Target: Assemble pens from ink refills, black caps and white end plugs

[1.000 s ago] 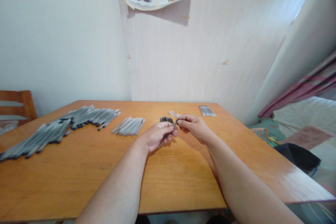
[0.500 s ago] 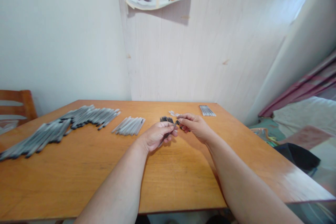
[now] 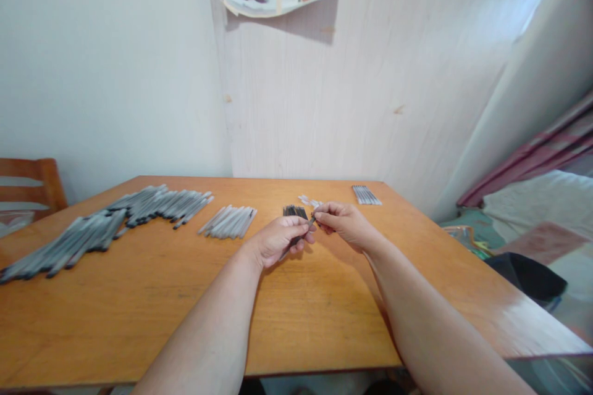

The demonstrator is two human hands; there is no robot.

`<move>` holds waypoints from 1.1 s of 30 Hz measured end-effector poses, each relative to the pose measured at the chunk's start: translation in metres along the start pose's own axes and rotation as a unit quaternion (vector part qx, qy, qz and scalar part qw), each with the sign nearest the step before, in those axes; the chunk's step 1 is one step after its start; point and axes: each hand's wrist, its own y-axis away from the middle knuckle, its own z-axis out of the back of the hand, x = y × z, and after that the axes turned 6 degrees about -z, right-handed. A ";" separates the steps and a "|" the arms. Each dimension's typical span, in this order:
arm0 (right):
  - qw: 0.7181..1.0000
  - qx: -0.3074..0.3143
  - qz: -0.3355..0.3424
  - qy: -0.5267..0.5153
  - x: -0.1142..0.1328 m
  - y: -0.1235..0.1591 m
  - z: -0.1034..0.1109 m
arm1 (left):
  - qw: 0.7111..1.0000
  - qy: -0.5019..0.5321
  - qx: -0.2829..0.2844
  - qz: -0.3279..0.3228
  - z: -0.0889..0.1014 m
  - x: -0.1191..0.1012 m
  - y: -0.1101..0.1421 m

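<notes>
A slim grey pen [image 3: 312, 221] runs slantwise between my two hands above the middle of the table. My left hand [image 3: 282, 237] is closed around its barrel, thumb on top. The fingers of my right hand [image 3: 340, 222] pinch its far end; the small part at their tips is mostly hidden. Just behind my left hand lies a row of thin dark sticks [image 3: 294, 211], like pen refills, partly covered by the hand. Small whitish pieces [image 3: 308, 200] lie beyond my right fingertips, too small to name surely.
On the wooden table [image 3: 185, 321], a large heap of grey pen barrels with black ends [image 3: 167, 207] spreads at the left. A group of pale clear barrels [image 3: 229, 222] lies nearer the middle. A neat row of pens [image 3: 366, 194] sits at the back right. A black bin [image 3: 528, 274] stands beyond the right edge.
My right fingers lifted slightly at the pen's far end half a second ago and are now closed down on it again. My left hand has hardly moved.
</notes>
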 end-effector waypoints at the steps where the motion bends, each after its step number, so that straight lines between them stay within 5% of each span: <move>1: 1.000 0.002 0.002 0.009 -0.001 0.000 0.001 | 1.000 -0.001 0.001 -0.001 0.000 0.000 0.000; 23: 0.966 -0.053 0.062 0.245 -0.006 -0.007 -0.003 | 0.999 -0.043 0.020 0.006 -0.001 0.003 0.000; 33: 0.967 -0.032 0.056 0.246 -0.007 -0.005 -0.006 | 0.998 -0.050 0.032 -0.001 -0.001 0.003 0.001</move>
